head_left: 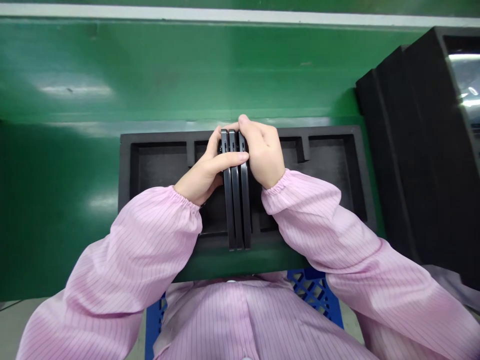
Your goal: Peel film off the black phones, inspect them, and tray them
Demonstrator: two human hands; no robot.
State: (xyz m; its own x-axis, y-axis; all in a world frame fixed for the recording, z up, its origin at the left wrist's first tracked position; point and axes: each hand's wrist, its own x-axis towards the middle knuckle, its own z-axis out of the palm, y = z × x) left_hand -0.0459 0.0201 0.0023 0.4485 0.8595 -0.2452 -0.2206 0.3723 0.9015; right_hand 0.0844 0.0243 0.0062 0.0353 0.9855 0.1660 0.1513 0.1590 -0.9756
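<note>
Three flat black gadgets (236, 200), a bit like phones, stand on edge side by side over the black tray (157, 137) on the green table (168, 70). The left hand (205, 170) is closed around all three, thumb across their top edges. The right hand (265, 150) bends in against their right side; I can't tell if it grips. They look gathered up, but not set down; a little gap is left beside the right one.
</note>
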